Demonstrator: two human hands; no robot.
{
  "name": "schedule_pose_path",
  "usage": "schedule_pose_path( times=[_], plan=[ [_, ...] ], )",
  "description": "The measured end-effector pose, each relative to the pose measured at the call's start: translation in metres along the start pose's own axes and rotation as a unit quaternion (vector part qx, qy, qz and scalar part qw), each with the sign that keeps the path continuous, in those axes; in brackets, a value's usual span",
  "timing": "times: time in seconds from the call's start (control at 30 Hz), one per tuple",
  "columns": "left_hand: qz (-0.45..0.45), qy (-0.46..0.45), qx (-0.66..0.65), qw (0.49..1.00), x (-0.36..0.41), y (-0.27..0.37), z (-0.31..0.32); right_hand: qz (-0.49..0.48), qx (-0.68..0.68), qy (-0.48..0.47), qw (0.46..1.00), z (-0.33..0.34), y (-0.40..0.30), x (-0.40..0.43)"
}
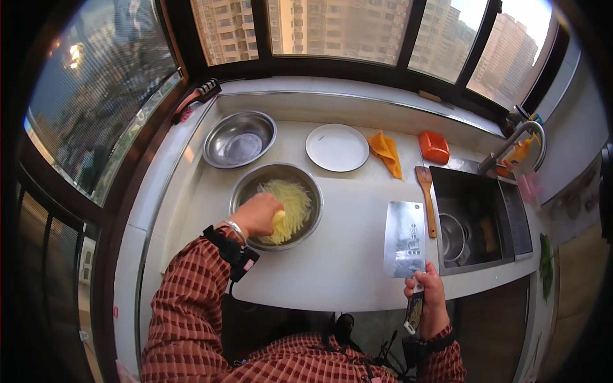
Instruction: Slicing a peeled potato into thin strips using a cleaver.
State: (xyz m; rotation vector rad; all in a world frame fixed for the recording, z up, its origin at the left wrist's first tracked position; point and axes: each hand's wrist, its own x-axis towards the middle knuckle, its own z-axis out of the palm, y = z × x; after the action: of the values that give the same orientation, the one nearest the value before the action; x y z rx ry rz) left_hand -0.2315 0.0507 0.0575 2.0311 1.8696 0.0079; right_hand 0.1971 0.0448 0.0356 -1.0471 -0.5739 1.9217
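Observation:
My left hand (256, 214) is over the near steel bowl (317, 227), its fingers closed around a pale yellow piece (278, 218), which could be potato. Below it, a heap of thin pale shreds (294, 203), probably cut vegetable, lies in the bowl. The fingers hide part of the heap, and I cannot tell whether they touch it. My right hand (429, 292) grips the dark patterned handle of a broad-bladed cleaver (402, 234). Its blade points away from me above the counter's right part, with writing on its face.
Behind the near bowl are another steel bowl (239, 141) and a white plate (337, 147). An orange cloth (387, 152) and an orange-red container (434, 147) lie farther right. A wooden spatula (427, 203) rests beside the sink (474, 191), which holds a metal pot (450, 234).

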Motion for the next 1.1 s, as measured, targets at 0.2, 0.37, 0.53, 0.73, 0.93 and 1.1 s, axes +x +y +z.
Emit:
schedule_pose_path(
  times=[0.2,0.37,0.53,0.73,0.93,1.1],
  plan=[
    [-0.076,0.018,0.100,0.992,-0.004,0.003,0.002,0.011,-0.007,-0.003,1.000,0.002,-0.004,0.001],
    [-0.129,0.118,0.007,0.985,-0.002,-0.016,-0.007,0.012,-0.012,-0.011,1.000,-0.005,-0.007,0.002],
    [-0.109,0.152,-0.346,0.919,-0.005,-0.012,-0.006,0.033,-0.054,0.002,0.998,-0.005,-0.007,0.004],
    [0.010,0.012,-0.671,0.741,0.000,0.078,0.003,0.007,-0.184,0.003,0.983,-0.002,-0.007,0.003],
    [0.003,-0.073,-0.809,0.584,0.012,0.141,0.065,-0.020,-0.321,0.004,0.947,-0.004,-0.005,0.005],
    [-0.001,-0.005,-0.751,0.660,0.027,0.168,0.115,-0.056,-0.438,-0.007,0.897,0.004,-0.007,0.002]
  ],
)
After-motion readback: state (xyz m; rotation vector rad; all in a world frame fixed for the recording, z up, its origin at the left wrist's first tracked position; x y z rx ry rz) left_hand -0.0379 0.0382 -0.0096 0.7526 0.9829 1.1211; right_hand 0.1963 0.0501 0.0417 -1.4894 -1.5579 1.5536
